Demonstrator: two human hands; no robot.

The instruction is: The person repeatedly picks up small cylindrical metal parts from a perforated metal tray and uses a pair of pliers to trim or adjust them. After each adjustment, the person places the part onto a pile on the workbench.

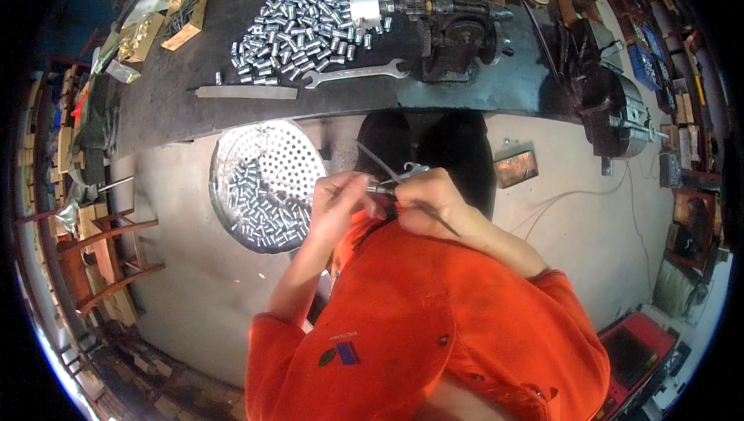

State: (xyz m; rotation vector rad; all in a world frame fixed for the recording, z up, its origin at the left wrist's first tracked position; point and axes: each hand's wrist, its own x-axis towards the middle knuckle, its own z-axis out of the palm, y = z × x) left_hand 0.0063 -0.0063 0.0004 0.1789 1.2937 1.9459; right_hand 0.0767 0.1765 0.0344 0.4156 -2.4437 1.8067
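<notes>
Head view: left hand (338, 198) pinches a metal cylinder (377, 188), right hand (431, 198) clasps a slim tool (440, 220); perforated basin (297, 159) at nine o'clock, likely for reach.

Up on the person's head, the left camera of a pair looks steeply down: orange shirt (387, 305) nearest, left hand (339, 198) and right hand (431, 198) just past it, the workbench (496, 97) beyond. It faces that bench's near edge, bowed by the fisheye lens, with floor (589, 165) this side.
</notes>
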